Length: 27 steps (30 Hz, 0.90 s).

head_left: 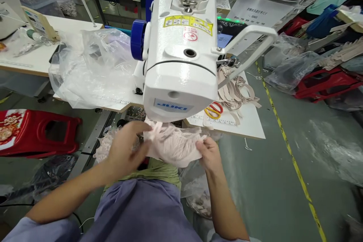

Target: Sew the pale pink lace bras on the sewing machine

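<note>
By the sewing machine (pixel 181 79), right hand (pixel 211 154) firm on pale fabric (pixel 174 145), left hand (pixel 124 149) half-spread.

cloth piece (pixel 172 145) before sewing machine (pixel 181 83) | scissors (pixel 213 111) on tabletop (pixel 252 123), right | strips (pixel 232 89) behind scissors | plastic bag (pixel 93 70) left of machine

A pale pink gathered fabric piece (pixel 172 145) spreads crosswise between left hand (pixel 126 143) and right hand (pixel 210 154), surface wrinkled, lower edge curved.
</note>
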Available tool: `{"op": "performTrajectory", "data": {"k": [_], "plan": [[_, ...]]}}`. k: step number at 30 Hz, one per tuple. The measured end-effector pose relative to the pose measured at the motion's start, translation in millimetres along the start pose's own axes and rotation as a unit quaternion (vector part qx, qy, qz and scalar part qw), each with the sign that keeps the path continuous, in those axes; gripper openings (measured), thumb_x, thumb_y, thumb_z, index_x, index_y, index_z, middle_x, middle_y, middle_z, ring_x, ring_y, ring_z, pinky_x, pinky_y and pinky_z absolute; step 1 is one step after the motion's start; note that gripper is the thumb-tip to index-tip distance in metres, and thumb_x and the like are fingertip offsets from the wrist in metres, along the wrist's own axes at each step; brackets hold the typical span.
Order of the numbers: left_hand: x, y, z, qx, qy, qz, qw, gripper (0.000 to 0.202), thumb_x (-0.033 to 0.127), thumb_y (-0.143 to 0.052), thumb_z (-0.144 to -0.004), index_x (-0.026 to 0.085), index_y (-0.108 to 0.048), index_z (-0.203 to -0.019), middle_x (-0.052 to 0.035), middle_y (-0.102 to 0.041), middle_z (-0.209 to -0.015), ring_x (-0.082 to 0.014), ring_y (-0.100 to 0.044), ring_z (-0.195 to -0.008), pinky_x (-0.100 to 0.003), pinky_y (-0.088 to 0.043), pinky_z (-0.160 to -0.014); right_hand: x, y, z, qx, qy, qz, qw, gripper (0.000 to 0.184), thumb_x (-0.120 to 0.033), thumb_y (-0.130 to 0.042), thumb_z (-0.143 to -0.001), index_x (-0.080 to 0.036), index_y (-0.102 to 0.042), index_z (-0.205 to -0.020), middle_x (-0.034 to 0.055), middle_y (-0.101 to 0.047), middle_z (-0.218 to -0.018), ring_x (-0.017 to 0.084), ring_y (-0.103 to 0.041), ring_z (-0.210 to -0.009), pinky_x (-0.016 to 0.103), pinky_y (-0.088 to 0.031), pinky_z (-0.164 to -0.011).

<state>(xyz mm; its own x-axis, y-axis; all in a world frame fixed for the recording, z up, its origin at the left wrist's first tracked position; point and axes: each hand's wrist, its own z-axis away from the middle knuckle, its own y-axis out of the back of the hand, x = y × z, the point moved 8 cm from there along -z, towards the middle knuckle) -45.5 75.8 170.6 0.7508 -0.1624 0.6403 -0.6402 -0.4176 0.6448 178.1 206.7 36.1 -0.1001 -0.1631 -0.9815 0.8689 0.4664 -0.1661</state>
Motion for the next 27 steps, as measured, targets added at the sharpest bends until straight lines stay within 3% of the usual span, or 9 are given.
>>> {"op": "performTrajectory", "data": {"k": [3,5,7,9,12,15,19,22,27], "plan": [[52,-23.0,11,-0.082,-0.151,0.022,0.985,0.054,0.034,-0.064,-0.093,0.020,-0.043,-0.141,-0.0141,-0.061,-0.134,-0.0293,-0.058,-0.126,-0.044,-0.048,-0.107,-38,-73,25,-0.259,0.056,0.129,0.956,0.016,-0.036,-0.071,-0.090,-0.021,-0.074,-0.084,0.0027,-0.072,-0.080,0.018,-0.065,-0.073,0.028,-0.049,-0.068],[50,-43.5,13,-0.175,-0.125,0.012,0.977,0.061,0.050,-0.069,-0.088,0.017,-0.050,-0.136,-0.0145,-0.064,-0.130,-0.0331,-0.061,-0.119,-0.047,-0.049,-0.103,-54,-106,38,-0.345,0.083,0.179,0.918,0.019,-0.031,-0.063,-0.096,-0.020,-0.072,-0.083,0.0011,-0.070,-0.078,0.015,-0.063,-0.072,0.025,-0.046,-0.068],[20,-56.7,13,-0.254,-0.003,0.016,0.967,0.042,0.056,-0.069,-0.086,0.018,-0.065,-0.103,-0.0081,-0.071,-0.093,-0.0285,-0.067,-0.085,-0.042,-0.052,-0.075,-62,-118,35,-0.333,0.095,0.214,0.913,0.031,-0.031,-0.055,-0.101,-0.018,-0.066,-0.075,-0.0004,-0.062,-0.068,0.012,-0.057,-0.065,0.023,-0.041,-0.062],[-14,-57.7,13,-0.279,0.123,0.057,0.951,0.038,0.053,-0.063,-0.090,0.018,-0.059,-0.074,-0.0007,-0.057,-0.063,-0.0177,-0.054,-0.058,-0.031,-0.038,-0.053,-60,-114,21,-0.275,0.084,0.237,0.928,0.036,-0.034,-0.053,-0.101,-0.017,-0.061,-0.071,-0.0012,-0.054,-0.063,0.010,-0.050,-0.060,0.023,-0.036,-0.057],[-48,-45.2,2,-0.212,0.210,0.107,0.948,0.038,0.049,-0.056,-0.095,0.017,-0.060,-0.075,0.0004,-0.056,-0.065,-0.0133,-0.050,-0.059,-0.025,-0.032,-0.052,-47,-97,-4,-0.170,0.055,0.252,0.951,0.036,-0.040,-0.058,-0.097,-0.016,-0.060,-0.070,-0.0015,-0.052,-0.061,0.010,-0.047,-0.057,0.024,-0.033,-0.054],[-65,-34.9,-12,-0.124,0.215,0.070,0.966,0.027,0.041,-0.059,-0.094,0.016,-0.064,-0.084,-0.0010,-0.062,-0.073,-0.0144,-0.055,-0.066,-0.025,-0.037,-0.059,-31,-87,-25,-0.104,0.034,0.249,0.962,0.046,-0.046,-0.065,-0.090,-0.017,-0.047,-0.059,-0.0021,-0.044,-0.054,0.010,-0.040,-0.053,0.026,-0.030,-0.053],[-81,-36.4,-22,-0.053,0.218,0.064,0.972,0.012,0.028,-0.060,-0.089,0.016,-0.061,-0.086,0.0001,-0.059,-0.069,-0.0139,-0.051,-0.063,-0.026,-0.038,-0.061,-7,-84,-45,-0.099,-0.035,0.202,0.974,0.056,-0.055,-0.068,-0.084,-0.019,-0.036,-0.055,-0.0031,-0.033,-0.052,0.010,-0.032,-0.051,0.026,-0.026,-0.051],[-89,-39.8,-27,-0.035,0.197,0.068,0.977,0.008,0.024,-0.056,-0.087,0.017,-0.057,-0.084,0.0013,-0.054,-0.065,-0.0139,-0.048,-0.061,-0.026,-0.036,-0.060,-1,-85,-54,-0.119,-0.056,0.169,0.977,0.050,-0.057,-0.069,-0.082,-0.019,-0.048,-0.058,-0.0004,-0.046,-0.056,0.014,-0.045,-0.058,0.026,-0.037,-0.057],[-97,-43.9,-33,-0.041,0.158,0.014,0.986,0.006,0.024,-0.053,-0.087,0.019,-0.054,-0.083,0.0006,-0.056,-0.068,-0.0148,-0.048,-0.058,-0.027,-0.035,-0.057,-11,-89,-59,-0.138,-0.031,0.127,0.982,0.037,-0.057,-0.075,-0.078,-0.021,-0.072,-0.084,0.0051,-0.072,-0.088,0.028,-0.066,-0.103,0.038,-0.051,-0.093]]}}
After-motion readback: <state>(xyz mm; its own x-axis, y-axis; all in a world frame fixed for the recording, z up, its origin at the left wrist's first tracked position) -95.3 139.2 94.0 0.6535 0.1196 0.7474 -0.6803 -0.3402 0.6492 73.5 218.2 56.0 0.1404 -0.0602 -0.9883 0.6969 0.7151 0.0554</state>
